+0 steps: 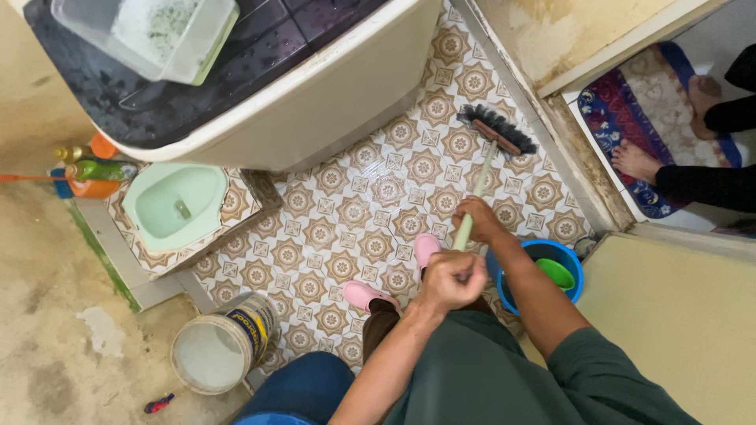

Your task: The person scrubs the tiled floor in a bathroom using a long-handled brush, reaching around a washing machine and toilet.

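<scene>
My right hand (476, 219) is shut around the pale green handle (481, 179) of a long floor brush. My left hand (453, 279) grips the same handle nearer its top end, just above my knee. The brush head (498, 130), with dark bristles and a brown back, rests on the patterned floor tiles (346, 212) near the door sill. My feet in pink slippers (364, 295) stand on the tiles below the brush.
A blue bucket (572, 267) holding a green scoop (556, 273) sits right of my arms. A mint squat toilet (175, 205), bottles (90, 169), a white paint bucket (216, 350) and a washing machine (315, 102) are at left. Another person's foot (634, 161) stands on a rug (606, 118) beyond the doorway.
</scene>
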